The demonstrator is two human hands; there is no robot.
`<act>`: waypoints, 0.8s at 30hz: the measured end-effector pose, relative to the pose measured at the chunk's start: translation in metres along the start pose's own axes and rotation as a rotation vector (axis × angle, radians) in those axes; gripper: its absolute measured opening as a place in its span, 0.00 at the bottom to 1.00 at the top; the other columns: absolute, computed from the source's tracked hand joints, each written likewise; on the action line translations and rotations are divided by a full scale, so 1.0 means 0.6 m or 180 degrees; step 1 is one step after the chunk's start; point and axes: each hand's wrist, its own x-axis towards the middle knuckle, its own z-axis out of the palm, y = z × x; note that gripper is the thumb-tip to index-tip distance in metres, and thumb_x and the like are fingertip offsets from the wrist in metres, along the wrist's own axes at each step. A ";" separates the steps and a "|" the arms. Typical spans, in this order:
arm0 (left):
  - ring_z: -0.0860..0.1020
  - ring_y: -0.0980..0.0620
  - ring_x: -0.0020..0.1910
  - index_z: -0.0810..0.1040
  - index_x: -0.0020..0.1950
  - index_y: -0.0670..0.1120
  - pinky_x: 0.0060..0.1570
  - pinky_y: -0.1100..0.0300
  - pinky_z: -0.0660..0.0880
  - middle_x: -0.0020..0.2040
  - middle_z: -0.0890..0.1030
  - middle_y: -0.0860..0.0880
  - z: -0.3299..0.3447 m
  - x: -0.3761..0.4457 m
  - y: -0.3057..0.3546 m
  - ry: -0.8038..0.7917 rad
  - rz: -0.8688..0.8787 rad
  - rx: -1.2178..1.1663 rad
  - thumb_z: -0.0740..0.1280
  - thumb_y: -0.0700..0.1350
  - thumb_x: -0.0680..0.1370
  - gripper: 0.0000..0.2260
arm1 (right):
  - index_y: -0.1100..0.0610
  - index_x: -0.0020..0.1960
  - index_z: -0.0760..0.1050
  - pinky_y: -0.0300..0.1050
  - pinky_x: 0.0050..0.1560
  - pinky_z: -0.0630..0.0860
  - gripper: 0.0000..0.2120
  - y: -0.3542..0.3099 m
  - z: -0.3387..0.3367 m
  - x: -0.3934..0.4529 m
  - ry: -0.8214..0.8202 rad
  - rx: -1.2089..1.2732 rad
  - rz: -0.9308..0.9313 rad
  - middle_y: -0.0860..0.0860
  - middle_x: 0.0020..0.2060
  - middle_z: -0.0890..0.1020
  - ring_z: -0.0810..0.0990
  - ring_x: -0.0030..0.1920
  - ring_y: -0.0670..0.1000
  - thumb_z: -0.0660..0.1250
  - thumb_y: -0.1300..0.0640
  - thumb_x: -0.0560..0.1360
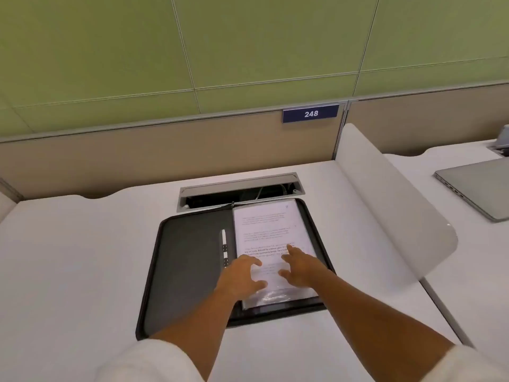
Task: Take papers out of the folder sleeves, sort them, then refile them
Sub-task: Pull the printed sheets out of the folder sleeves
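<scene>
Two desks' white surface (pixel 82 257) under green wall; open black folder (pixel 187 271) holds pen (pixel 224 245), sleeved papers (pixel 268 232). Left hand (pixel 242 277), right hand (pixel 298 267) spread, pressing papers.

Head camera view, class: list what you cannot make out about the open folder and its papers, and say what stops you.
- Printed text on the top sheet: too small and blurred to read.
- How many sheets the clear sleeve holds: stacked flat, edges merge.
- Sheet's lower part: covered by the left hand and right hand.
- Cable box contents: dark inside, behind the folder.
</scene>
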 end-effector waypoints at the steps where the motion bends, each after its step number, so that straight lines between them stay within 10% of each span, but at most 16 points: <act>1: 0.71 0.59 0.67 0.73 0.68 0.60 0.66 0.57 0.71 0.68 0.71 0.61 0.007 -0.001 0.001 -0.0060 0.0009 -0.0022 0.73 0.62 0.71 0.27 | 0.53 0.79 0.58 0.53 0.75 0.61 0.30 0.002 0.005 0.000 -0.0122 -0.0043 0.0010 0.51 0.80 0.52 0.57 0.78 0.54 0.58 0.42 0.82; 14: 0.80 0.56 0.48 0.85 0.50 0.54 0.42 0.70 0.70 0.50 0.83 0.56 0.060 0.009 0.008 -0.0022 -0.0409 -0.0442 0.70 0.44 0.77 0.06 | 0.53 0.67 0.71 0.45 0.61 0.74 0.21 0.018 0.039 0.018 0.0471 0.0237 -0.0071 0.49 0.64 0.73 0.75 0.60 0.50 0.65 0.45 0.78; 24: 0.81 0.54 0.46 0.87 0.46 0.51 0.45 0.60 0.82 0.50 0.85 0.56 0.056 0.025 -0.013 -0.0093 -0.0661 -0.0823 0.68 0.43 0.77 0.08 | 0.57 0.56 0.77 0.38 0.46 0.73 0.16 0.004 0.076 -0.007 0.1032 -0.0069 -0.1531 0.50 0.53 0.78 0.76 0.51 0.50 0.58 0.47 0.81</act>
